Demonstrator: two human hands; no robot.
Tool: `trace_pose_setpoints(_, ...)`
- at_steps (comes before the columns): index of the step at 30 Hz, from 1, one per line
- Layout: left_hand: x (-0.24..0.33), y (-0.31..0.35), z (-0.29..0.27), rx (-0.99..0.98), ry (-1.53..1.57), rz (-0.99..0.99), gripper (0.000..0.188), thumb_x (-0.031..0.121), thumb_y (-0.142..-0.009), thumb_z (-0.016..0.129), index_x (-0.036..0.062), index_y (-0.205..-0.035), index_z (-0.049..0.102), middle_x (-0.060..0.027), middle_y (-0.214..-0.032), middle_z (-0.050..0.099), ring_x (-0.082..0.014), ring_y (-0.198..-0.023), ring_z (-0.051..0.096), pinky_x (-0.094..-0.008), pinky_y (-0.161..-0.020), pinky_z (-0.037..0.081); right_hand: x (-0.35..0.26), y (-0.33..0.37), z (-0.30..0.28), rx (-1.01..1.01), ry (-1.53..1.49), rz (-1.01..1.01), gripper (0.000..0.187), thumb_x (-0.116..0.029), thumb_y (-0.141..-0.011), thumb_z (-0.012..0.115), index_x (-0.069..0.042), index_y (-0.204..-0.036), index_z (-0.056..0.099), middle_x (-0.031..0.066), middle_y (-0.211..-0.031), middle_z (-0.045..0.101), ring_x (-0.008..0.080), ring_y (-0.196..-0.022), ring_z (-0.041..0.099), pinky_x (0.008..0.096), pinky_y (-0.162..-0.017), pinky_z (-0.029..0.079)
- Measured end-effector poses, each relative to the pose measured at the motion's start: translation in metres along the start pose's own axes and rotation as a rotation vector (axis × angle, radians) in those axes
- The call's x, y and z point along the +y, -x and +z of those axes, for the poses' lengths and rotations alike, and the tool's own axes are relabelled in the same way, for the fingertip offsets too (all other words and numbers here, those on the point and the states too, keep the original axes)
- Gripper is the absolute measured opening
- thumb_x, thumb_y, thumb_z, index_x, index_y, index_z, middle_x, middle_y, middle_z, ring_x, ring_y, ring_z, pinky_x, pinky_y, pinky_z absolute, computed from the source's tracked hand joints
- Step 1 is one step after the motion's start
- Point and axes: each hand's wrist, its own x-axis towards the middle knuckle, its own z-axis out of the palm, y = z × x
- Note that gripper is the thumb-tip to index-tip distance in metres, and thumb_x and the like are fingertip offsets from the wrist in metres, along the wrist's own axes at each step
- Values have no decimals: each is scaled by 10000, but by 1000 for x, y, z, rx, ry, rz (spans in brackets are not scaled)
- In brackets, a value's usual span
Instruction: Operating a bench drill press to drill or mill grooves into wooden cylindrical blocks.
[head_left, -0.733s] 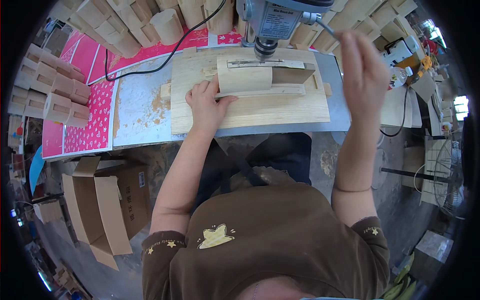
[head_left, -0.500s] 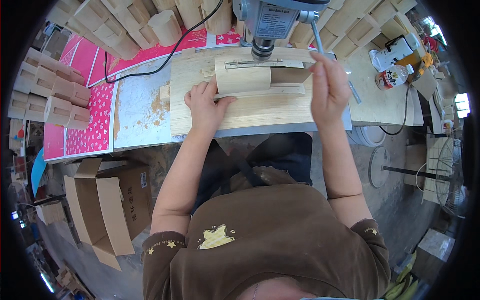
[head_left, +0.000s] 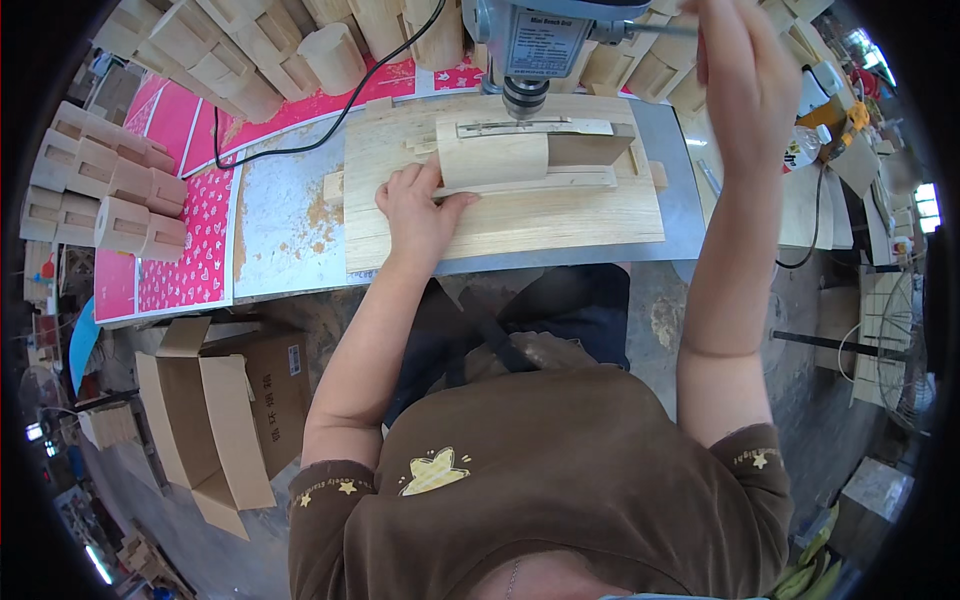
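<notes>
My left hand [head_left: 418, 212] is closed on the left end of a pale, rounded wooden block [head_left: 492, 158], its thumb along the front strip. The block sits in a wooden jig [head_left: 580, 178] on a flat board [head_left: 540, 218]. Directly above the jig's back rail hangs the chuck [head_left: 524, 100] of a bench drill press [head_left: 545, 45]; I cannot make out the bit's tip against the wood. At upper right my right hand [head_left: 745, 85], slightly blurred, grips the outer end of the press's feed lever [head_left: 660, 29], which points sideways to the right.
Many notched wooden cylinders [head_left: 140, 228] are stacked along the left and back. A black cable [head_left: 290, 147] crosses the bench at the left. A plastic bottle [head_left: 803, 147] stands at the right, partly behind my forearm. An open cardboard box [head_left: 235, 415] is on the floor.
My right hand has moved up and to the right, swinging the lever from pointing down to nearly level. My left hand stays on the wooden block.
</notes>
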Motion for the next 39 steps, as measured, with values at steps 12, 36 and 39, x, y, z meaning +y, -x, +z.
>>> trace_pose_setpoints(12, 20, -8, 24, -1, 67, 100, 572, 291, -633, 779, 114, -1150, 608, -5, -788, 561, -227, -836, 514, -396, -877, 314, 29, -61, 17, -6, 13, -2, 389, -268, -863, 445, 78, -785, 606, 149, -688, 598, 216, -665, 565, 323, -631, 435)
trace_pose_setpoints(36, 15, -4, 23, 27, 49, 61, 570, 312, -630, 779, 133, -1146, 617, -3, -796, 573, -220, -843, 517, -406, -879, 312, 29, 51, 23, 127, -35, -6, 220, -144, -905, 485, 29, -875, 617, 33, -640, 528, 128, -605, 492, 290, -767, 429)
trace_pose_setpoints(39, 18, -7, 22, 0, 68, 57, 578, 310, -624, 785, 129, -1146, 619, 1, -803, 578, -220, -856, 524, -401, -873, 314, 21, -30, 9, 70, 29, 141, 274, -235, -932, 500, 9, -969, 619, 29, -751, 574, 123, -675, 515, 283, -721, 442)
